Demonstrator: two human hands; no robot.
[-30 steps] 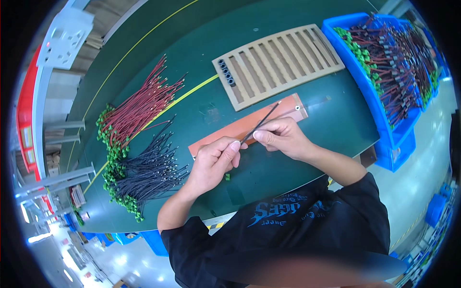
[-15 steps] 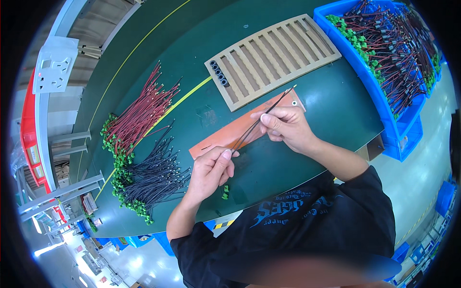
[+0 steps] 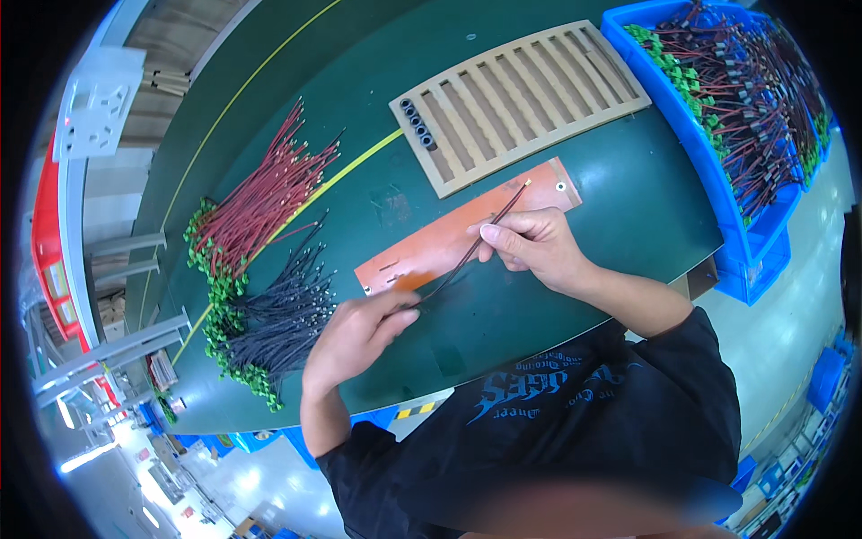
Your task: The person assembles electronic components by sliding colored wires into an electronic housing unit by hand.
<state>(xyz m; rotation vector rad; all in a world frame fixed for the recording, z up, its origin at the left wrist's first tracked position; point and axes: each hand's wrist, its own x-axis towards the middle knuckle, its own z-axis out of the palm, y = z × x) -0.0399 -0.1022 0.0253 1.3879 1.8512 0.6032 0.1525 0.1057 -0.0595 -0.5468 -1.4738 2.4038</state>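
A thin red wire and a black wire lie together, slanting above the orange strip. My right hand pinches them between thumb and forefinger, with pale tips sticking out beyond its fingers. My left hand is at the wires' lower end, its fingers bent and the fingertips smeared by motion; whether they grip the wires I cannot tell. Beneath both hands lies the orange strip, with an eyelet at each end. To the left are a bundle of red wires and one of black wires, with green connectors at their ends.
A tan slotted tray sits beyond the strip, several black round parts in its first slot. At the right, a blue bin is heaped with wires bearing green connectors. A yellow line crosses the green table.
My left hand has shifted left and slightly down; its fingers are now blurred. The wires' tips have dropped a little leftward. Green pieces seen below the left hand no longer show.
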